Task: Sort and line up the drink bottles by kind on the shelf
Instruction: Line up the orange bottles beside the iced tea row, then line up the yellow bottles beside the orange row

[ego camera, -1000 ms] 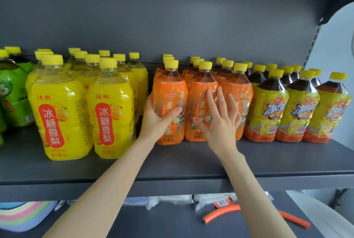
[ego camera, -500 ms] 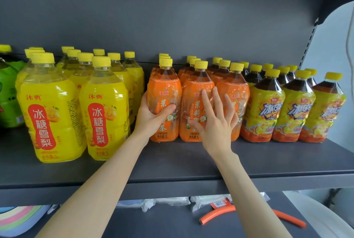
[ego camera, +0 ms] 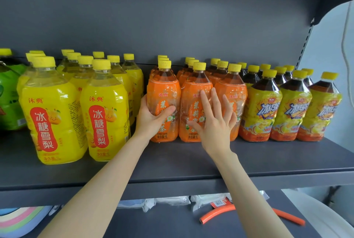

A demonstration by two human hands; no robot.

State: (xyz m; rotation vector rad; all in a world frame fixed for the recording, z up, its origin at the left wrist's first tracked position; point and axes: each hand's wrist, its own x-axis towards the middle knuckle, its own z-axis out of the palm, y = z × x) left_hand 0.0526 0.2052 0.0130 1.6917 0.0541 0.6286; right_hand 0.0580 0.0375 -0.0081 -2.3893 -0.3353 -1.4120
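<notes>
Both arms are bare along all that shows, from below the front edge of the shelf [ego camera: 172,180] to above it: slim forearms tapering to narrow wrists. The left hand [ego camera: 151,119] and right hand [ego camera: 214,126], above that edge, are bare too, with long, slender fingers.

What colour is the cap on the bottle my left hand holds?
Yellow cap on the orange bottle; head view.

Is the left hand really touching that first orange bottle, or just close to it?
Touching. The head view shows the left hand wrapped round the leftmost front orange bottle, with its thumb lying across the label.
</notes>
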